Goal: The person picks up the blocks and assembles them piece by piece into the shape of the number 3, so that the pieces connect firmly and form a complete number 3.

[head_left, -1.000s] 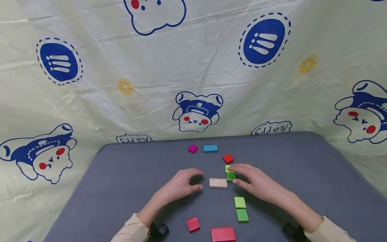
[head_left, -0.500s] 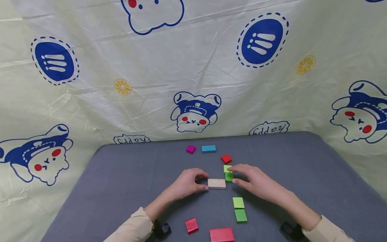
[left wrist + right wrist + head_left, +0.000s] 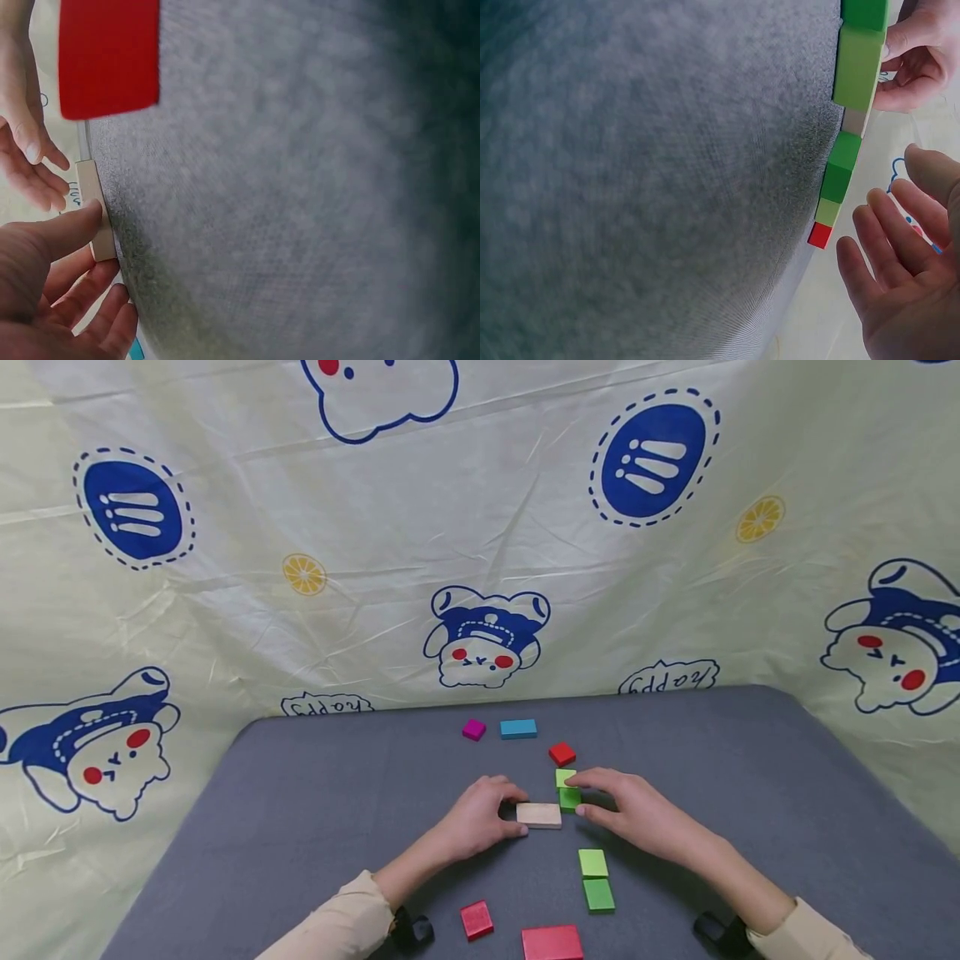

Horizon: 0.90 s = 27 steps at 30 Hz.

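My left hand [image 3: 478, 817] is at the left end of a pale wooden block [image 3: 539, 816] that lies flat on the table. In the left wrist view the thumb lies along the near side of this block [image 3: 88, 184] and fingers are behind it, so the hand pinches it. Against the block's right end stands a green block [image 3: 570, 801], with a light green block [image 3: 564, 777] just beyond. My right hand [image 3: 637, 808] is beside these two, its fingers loosely bent; in the right wrist view the hand [image 3: 911, 262] appears apart from the blocks and holds nothing.
Beyond the green pair are a red block [image 3: 562, 754], a blue block [image 3: 518, 728] and a magenta block [image 3: 473, 730]. Nearer lie another light green block [image 3: 592, 862], a second green block [image 3: 598, 896], a small red block [image 3: 477, 920] and a wider red block [image 3: 552, 942].
My left hand has moved right, from beside the wooden block to its left end, and its thumb and fingers have closed on it. The right hand stays nearly still.
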Each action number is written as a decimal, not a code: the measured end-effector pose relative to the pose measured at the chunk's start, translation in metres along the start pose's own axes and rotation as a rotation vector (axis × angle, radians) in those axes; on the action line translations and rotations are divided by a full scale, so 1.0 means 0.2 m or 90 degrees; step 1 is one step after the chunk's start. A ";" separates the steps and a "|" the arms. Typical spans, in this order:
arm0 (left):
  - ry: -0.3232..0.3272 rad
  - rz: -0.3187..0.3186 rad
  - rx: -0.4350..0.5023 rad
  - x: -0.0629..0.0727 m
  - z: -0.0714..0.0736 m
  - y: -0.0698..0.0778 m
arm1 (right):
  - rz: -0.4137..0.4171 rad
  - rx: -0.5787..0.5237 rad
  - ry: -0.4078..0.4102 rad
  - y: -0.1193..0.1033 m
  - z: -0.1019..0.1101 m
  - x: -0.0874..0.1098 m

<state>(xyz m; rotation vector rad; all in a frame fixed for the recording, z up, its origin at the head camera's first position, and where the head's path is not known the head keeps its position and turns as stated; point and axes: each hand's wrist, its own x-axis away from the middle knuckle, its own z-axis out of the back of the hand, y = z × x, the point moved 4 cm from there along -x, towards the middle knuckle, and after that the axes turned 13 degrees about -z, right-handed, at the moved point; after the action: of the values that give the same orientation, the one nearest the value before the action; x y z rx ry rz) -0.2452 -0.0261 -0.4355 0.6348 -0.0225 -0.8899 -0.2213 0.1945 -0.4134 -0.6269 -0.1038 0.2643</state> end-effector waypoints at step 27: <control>0.046 0.041 0.028 0.16 0.12 -0.10 | 0.000 0.022 -0.001 0.00 0.00 0.04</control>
<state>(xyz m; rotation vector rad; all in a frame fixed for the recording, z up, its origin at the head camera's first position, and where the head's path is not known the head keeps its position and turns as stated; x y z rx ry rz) -0.2451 -0.0699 -0.4337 0.7023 0.0020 -0.8052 -0.2141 0.1951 -0.4135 -0.5927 -0.1011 0.2656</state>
